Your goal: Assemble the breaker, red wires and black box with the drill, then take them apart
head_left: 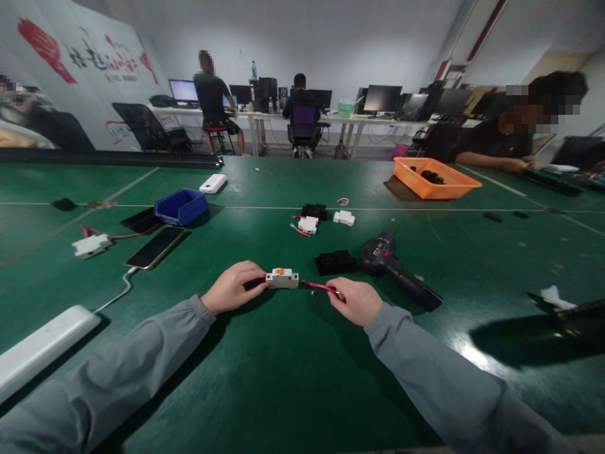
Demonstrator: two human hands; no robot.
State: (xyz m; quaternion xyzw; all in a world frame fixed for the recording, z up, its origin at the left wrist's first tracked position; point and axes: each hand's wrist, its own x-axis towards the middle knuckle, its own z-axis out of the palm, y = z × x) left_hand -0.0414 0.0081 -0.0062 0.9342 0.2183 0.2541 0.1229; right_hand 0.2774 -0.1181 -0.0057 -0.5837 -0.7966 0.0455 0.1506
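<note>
On the green table in front of me lies a white circuit breaker with an orange switch. My left hand grips its left end between thumb and fingers. A short red wire is pinched in my right hand, its free end pointing at the breaker's right end with a small gap between. Just below the wire sits a tiny metal piece, too small to name. Beyond my right hand are a black block and a black cordless screwdriver.
Farther off lie two more white breakers, one with red wires. A blue bin, a phone and a white power strip occupy the left. An orange basket holds black parts. A co-worker sits at the right.
</note>
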